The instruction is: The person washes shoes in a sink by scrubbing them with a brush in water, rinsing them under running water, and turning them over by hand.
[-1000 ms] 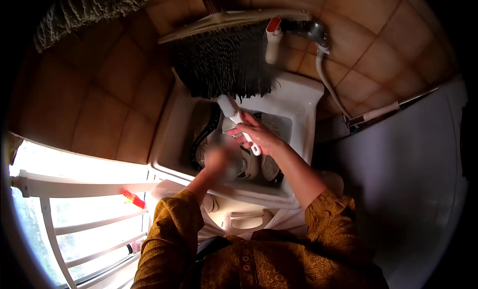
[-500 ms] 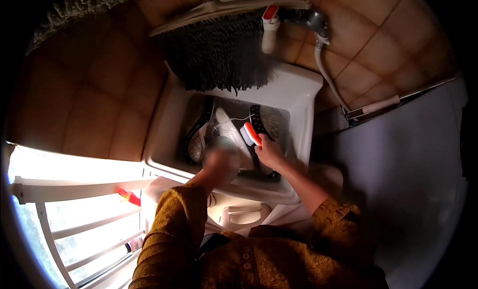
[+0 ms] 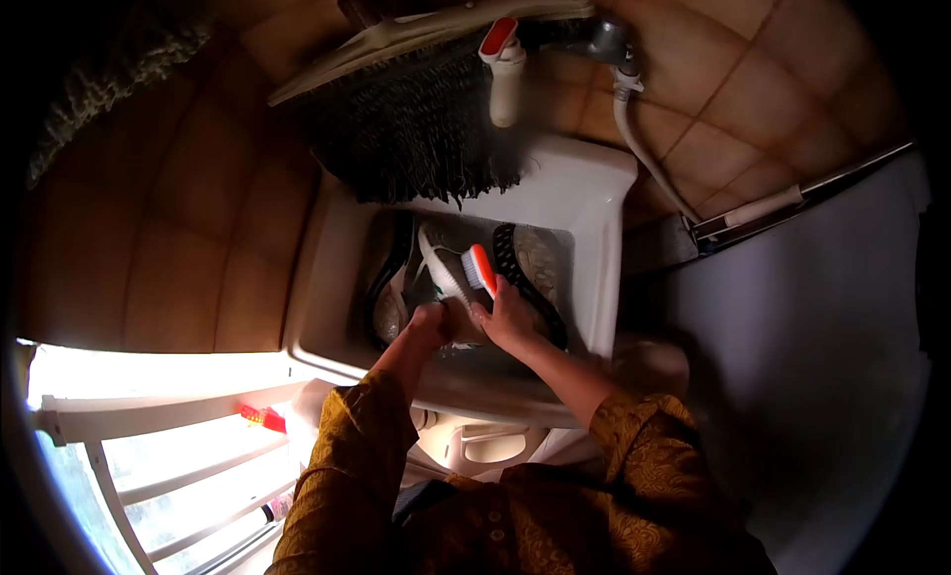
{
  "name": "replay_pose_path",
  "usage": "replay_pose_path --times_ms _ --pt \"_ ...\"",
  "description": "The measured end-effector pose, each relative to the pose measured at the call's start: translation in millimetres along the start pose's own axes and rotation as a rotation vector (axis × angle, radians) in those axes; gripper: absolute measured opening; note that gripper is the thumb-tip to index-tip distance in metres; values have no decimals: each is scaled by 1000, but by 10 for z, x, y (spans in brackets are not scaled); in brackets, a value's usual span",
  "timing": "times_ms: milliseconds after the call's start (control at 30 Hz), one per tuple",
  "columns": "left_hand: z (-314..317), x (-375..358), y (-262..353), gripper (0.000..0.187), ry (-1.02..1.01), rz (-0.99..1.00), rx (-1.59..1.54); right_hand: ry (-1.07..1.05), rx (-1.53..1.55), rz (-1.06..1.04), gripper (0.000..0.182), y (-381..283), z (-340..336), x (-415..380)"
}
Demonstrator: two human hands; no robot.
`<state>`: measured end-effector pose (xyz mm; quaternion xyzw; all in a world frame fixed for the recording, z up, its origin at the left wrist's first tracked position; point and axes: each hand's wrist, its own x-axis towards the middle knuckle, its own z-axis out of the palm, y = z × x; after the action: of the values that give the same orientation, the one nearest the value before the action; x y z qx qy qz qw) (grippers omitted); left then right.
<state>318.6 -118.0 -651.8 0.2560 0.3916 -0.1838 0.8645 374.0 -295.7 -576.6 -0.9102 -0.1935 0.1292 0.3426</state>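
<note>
A white shoe (image 3: 443,266) is tilted on its side in the water of the white sink (image 3: 600,228). Its near end is in my left hand (image 3: 433,324), whose fingers are curled round it and partly hidden. My right hand (image 3: 508,317) grips an orange-and-white scrub brush (image 3: 480,269), with the pale bristles facing left against the shoe's edge. Dark-soled shoes lie to either side: one at the left (image 3: 389,288), and another with a dotted black sole (image 3: 525,278) close to my right hand.
A dark string mop head (image 3: 406,139) hangs over the sink's back edge. Near it are a white tap with a red top (image 3: 503,80) and a pale hose (image 3: 644,149). A white slatted rack (image 3: 168,407) stands at the lower left, a grey panel (image 3: 792,327) at the right.
My left hand, blurred before, is now clear and gripping the shoe's near end. The brush has shifted slightly left, and my hands are closer together. The whole view has tilted a little.
</note>
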Motion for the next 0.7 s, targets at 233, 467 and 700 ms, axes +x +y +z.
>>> replay_pose_path --times_ms 233,467,700 --pt "359 -409 50 12 425 90 -67 -214 265 172 93 -50 -181 61" --pt "441 -760 244 52 752 567 1746 -232 729 276 67 43 -79 115" --pt "741 -915 341 24 931 582 1758 -467 941 492 48 33 -229 59"
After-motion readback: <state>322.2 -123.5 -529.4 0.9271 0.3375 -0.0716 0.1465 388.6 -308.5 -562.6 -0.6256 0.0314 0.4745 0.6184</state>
